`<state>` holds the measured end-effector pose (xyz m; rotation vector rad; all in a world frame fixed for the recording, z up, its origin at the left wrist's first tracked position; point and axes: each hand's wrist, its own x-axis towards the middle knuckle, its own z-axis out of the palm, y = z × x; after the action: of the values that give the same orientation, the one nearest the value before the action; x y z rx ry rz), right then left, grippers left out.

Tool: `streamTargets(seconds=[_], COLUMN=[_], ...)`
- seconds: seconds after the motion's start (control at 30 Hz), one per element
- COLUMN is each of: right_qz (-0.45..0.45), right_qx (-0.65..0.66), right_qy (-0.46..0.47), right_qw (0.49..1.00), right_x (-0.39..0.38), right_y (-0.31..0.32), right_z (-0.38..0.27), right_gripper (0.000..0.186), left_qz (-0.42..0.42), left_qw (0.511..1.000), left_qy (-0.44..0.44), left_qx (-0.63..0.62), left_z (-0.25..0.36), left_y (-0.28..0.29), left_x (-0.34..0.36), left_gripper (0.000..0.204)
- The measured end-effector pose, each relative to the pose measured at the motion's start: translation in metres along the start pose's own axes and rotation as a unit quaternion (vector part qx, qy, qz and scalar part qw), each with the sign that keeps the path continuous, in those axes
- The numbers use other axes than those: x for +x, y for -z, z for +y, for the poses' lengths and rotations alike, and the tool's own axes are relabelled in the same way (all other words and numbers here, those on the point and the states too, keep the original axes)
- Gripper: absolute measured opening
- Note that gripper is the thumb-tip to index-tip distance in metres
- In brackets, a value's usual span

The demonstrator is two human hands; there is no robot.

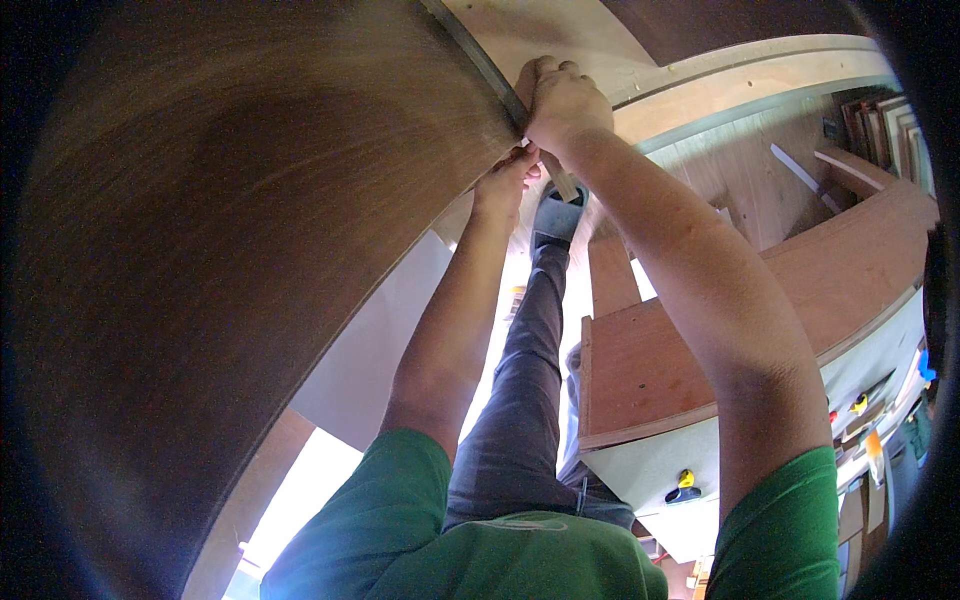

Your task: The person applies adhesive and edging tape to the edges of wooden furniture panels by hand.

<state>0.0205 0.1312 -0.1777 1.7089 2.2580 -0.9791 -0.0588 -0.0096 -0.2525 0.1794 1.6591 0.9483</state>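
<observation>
My right hand (565, 110) is curled against a pale wooden panel (490, 22), beside a narrow dark strip (470, 55) along the edge of a large dark wooden panel (200, 280). What its fingers grip is hidden. My left hand (505, 185) is just below, fingers bent at the lower end of that strip; what they hold I cannot make out. A short piece of light wood (560, 180) juts down from under my right hand, above my sandaled foot (555, 215).
A reddish plywood piece (650, 380) lies at the right, with a yellow-and-black tool (683, 488) below it. A white board (370, 330) is behind my left arm. Stacked boards (890, 135) stand at the upper right, near a long pale beam (750, 75).
</observation>
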Motion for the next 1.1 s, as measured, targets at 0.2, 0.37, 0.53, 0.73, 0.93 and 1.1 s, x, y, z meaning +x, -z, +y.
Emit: streamTargets(seconds=[0.2, 0.37, 0.53, 0.73, 0.93, 1.1], right_qz=[0.011, 0.042, -0.002, 0.017, -0.047, -0.02], right_qx=[-0.002, -0.008, -0.016, 0.01, 0.029, -0.052], right_qy=[0.01, 0.018, -0.012, -0.053, -0.021, -0.008], right_qw=[1.0, 0.999, 1.0, 0.998, 0.998, 0.998], right_x=[0.003, 0.004, 0.003, 0.003, -0.008, -0.011], right_y=[-0.002, -0.011, 0.003, 0.004, 0.023, 0.016], right_z=[-0.002, 0.006, -0.008, -0.01, -0.001, -0.007], right_gripper=[0.04, 0.038, 0.043, 0.047, 0.052, 0.059], left_qz=[-0.02, -0.032, -0.035, -0.013, 0.027, 0.044], left_qw=[0.999, 0.998, 0.997, 0.998, 0.999, 0.998], left_qy=[0.028, 0.032, 0.026, -0.014, -0.038, -0.036], left_qx=[0.025, 0.036, 0.058, 0.061, -0.01, -0.029], left_z=[0.0, 0.011, 0.008, 0.005, 0.01, 0.009], left_y=[0.009, 0.0, 0.005, -0.001, -0.007, -0.01], left_x=[0.008, -0.002, 0.008, 0.004, 0.001, -0.001], left_gripper=[0.02, 0.02, 0.02, 0.024, 0.013, 0.012])
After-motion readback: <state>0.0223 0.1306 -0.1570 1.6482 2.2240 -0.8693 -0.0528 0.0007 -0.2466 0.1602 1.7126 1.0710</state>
